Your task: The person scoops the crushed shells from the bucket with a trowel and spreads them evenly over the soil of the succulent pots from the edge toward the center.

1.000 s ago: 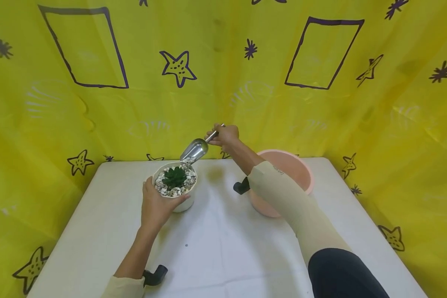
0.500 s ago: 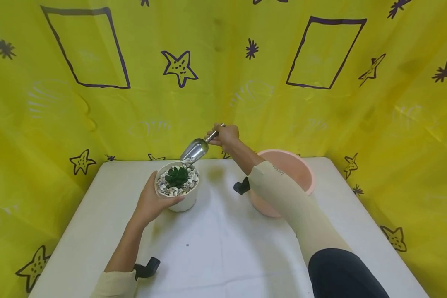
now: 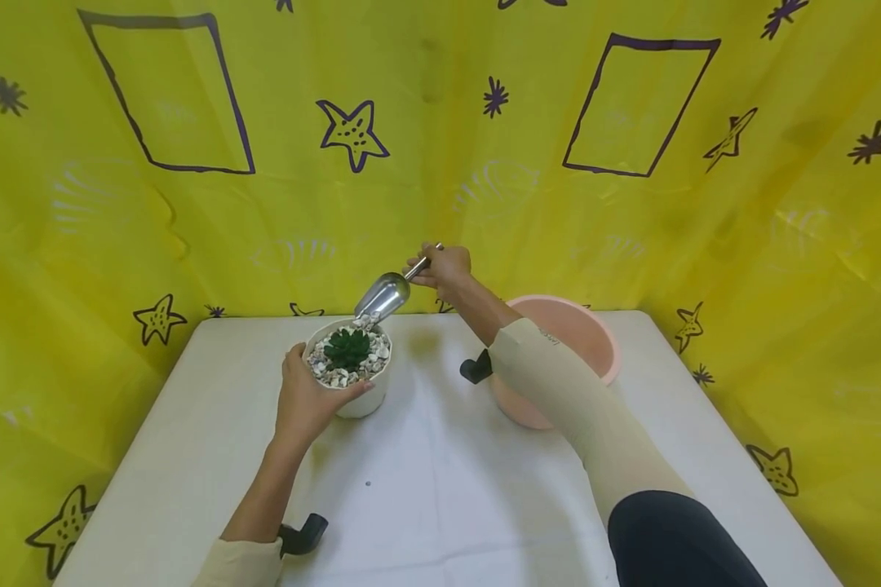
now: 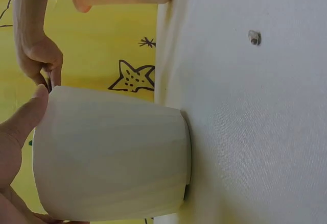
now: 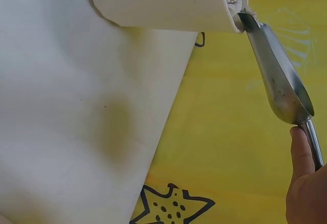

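A white flower pot [image 3: 367,401] stands toward the back of the table, left of centre. In it a green succulent [image 3: 347,349] sits among white pebbles [image 3: 335,377]. My left hand [image 3: 310,401] grips the pot around its side, thumb across the front near the rim; the far fingers are partly hidden. My right hand [image 3: 446,267] holds a metal scoop [image 3: 383,297] by its handle. The scoop tilts down to the left, its tip touching the pebbles at the pot's back rim. In the right wrist view, a finger lies along the scoop's handle [image 5: 312,142].
A pink bucket [image 3: 595,334] stands behind the right forearm, which partly covers it. One small pebble [image 3: 368,483] lies on the white tabletop [image 3: 440,456]. A yellow patterned curtain [image 3: 426,163] hangs close behind the table's back edge.
The pot has shifted slightly right. My left hand's wrist swung left, then came back, with the fingers changing place on the pot. My right hand and the scoop stay nearly still.
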Demonstrator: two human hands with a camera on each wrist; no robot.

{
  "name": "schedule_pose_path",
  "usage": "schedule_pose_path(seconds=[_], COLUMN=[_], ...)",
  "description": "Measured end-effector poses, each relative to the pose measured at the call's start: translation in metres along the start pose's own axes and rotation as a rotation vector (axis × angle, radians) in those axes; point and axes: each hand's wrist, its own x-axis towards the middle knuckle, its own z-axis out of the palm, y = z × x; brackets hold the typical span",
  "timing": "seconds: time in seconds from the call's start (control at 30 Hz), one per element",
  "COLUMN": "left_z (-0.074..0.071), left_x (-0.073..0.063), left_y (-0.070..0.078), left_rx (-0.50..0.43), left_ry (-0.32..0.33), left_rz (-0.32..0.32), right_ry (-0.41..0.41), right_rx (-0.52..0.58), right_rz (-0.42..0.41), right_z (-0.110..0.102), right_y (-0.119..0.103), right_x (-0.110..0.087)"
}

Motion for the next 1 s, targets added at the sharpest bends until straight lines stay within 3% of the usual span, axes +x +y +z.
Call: schedule_pose_path(seconds=[0.13, 0.4, 0.6, 0.83, 1.0], left_z=[-0.003, -0.015, -0.019, -0.019, -0.011], left_x=[0.002, 0.008, 0.012, 0.013, 0.009], left_y=[0.001, -0.003, -0.004, -0.004, -0.005], left_rx=[-0.004, -0.024, -0.044, -0.07, -0.123], left_ry=[-0.003, -0.132, -0.192, -0.214, -0.174], left_rz=[0.022, 0.03, 0.029, 0.013, 0.004], right_ry=[-0.004, -0.004, -0.008, -0.017, -0.038], right_rx=[0.012, -0.006, -0.024, -0.01, -0.008], right_rz=[-0.007, -0.001, -0.015, -0.027, -0.038], right_z=[0.0, 0.003, 0.004, 0.005, 0.006], right_y=[-0.001, 0.001, 0.001, -0.001, -0.001], right_x=[0.0, -0.002, -0.003, -0.004, -0.005])
